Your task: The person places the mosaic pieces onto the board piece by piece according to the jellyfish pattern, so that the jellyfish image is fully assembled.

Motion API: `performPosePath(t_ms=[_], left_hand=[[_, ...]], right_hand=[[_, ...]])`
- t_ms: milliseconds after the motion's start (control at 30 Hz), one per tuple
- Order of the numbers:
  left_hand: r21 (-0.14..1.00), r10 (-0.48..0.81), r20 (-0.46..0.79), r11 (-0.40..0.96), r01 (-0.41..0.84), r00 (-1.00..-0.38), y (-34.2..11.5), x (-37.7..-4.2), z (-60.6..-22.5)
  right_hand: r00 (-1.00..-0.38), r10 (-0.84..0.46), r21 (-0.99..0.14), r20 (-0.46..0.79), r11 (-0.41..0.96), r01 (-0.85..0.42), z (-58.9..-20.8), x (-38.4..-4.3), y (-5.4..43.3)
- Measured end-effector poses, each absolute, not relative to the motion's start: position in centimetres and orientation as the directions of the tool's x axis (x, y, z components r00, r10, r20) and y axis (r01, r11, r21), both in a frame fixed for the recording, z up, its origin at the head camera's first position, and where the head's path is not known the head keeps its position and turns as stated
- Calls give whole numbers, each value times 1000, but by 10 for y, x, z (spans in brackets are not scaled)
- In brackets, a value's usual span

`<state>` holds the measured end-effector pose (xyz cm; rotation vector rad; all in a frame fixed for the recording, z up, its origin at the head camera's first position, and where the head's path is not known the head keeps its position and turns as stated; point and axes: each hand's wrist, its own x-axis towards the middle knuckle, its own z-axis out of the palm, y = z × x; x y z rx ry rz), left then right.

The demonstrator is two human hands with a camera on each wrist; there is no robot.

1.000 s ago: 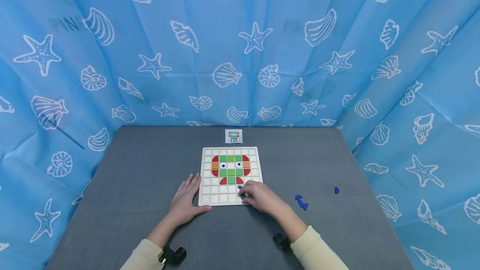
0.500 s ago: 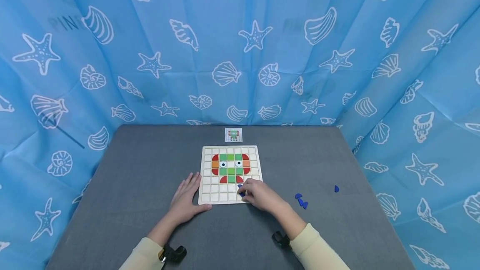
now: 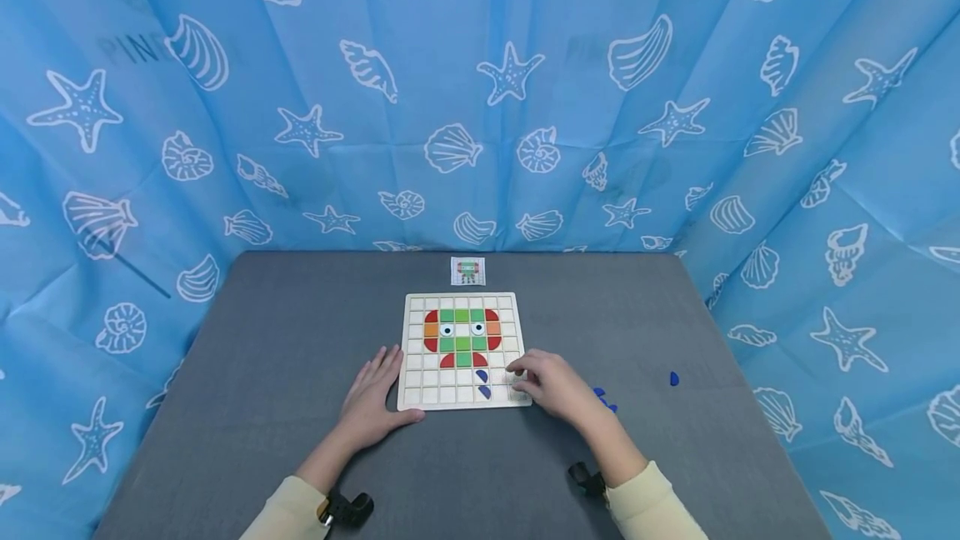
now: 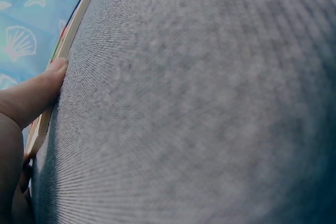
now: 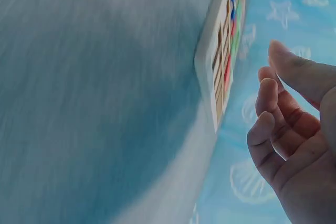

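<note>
A white gridded board (image 3: 435, 395) lies on the table, bearing a pattern of green, red and orange pieces with two eye pieces. Below the pattern, two blue half-round pieces (image 3: 482, 376) sit in neighbouring cells, one above the other. My left hand (image 3: 369, 405) rests at the board's lower left corner, fingers spread along the left side and thumb (image 4: 39, 90) against the front edge. My right hand (image 3: 557, 390) is over the board's right edge, thumb and forefinger apart with nothing between them; its fingers are loosely bent in the right wrist view.
Several more blue pieces (image 3: 600, 392) lie on the table right of the board, partly hidden behind my right hand. Farther right is a single blue piece (image 3: 674, 378). A small pattern card (image 3: 468, 271) lies behind the board. A blue shell-print curtain (image 3: 465, 190) surrounds the grey table.
My right hand has let go of the lower blue piece and moved right, leaving both blue pieces on the board in view. The left hand has stayed in place.
</note>
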<state>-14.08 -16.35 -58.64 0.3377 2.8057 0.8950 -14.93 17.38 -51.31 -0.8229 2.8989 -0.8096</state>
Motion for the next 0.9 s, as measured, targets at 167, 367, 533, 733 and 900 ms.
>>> performPosePath(t_ms=[167,367,533,733,900], left_hand=[[587,263,-83,792,166,-961,-163,-140,-585],[584,273,-114,796,158,-955,-165,-141,-585],[585,275,-111,795,161,-955,-165,-140,-586],[585,281,-118,795,162,-952,-165,-141,-586],[587,280,-115,793,162,-953,-165,-141,-586]], right_hand=[[-914,-380,-496,141,772,-398,-511,-146,203],[-951,-275,-505,140,807,-308,-510,-143,244],[-976,-185,-501,116,837,-219,-512,-141,278],[-995,-86,-462,49,881,-99,-510,-136,315],[-999,-21,-434,-27,901,-8,-511,-133,341]])
